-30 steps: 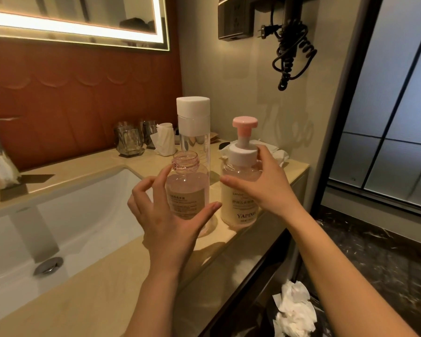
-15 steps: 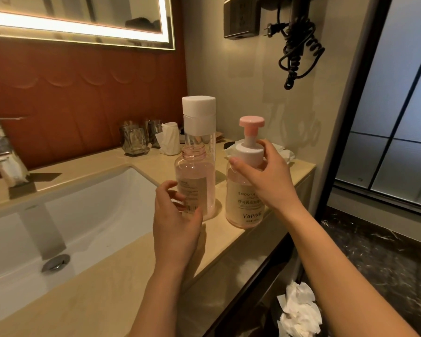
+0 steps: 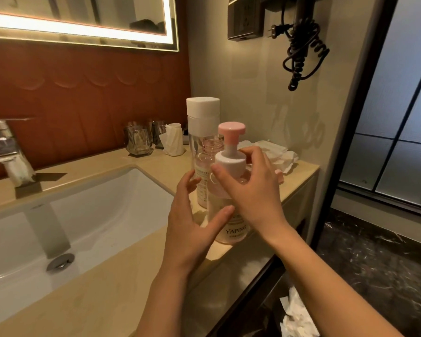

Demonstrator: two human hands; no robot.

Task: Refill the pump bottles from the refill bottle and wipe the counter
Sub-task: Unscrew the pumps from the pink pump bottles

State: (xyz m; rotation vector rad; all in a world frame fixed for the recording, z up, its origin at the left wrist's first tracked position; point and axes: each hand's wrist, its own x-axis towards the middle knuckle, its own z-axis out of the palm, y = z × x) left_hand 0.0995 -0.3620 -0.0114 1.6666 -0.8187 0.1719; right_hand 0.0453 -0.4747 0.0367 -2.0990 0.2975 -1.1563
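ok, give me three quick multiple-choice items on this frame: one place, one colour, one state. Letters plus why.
1. Where does the uncapped pink bottle stand?
A. in the sink
B. on the counter, behind the pump bottle
C. on the floor

2. What colour is the pump head?
A. pink
B. blue
C. black

3. What is the right hand doing?
A. hanging idle
B. holding a tissue
C. gripping the pump bottle's white collar

Answers:
1. B, its open threaded neck shows just behind the pump.
2. A, the flat top of the pump is pink.
3. C, thumb and fingers curl round the collar.
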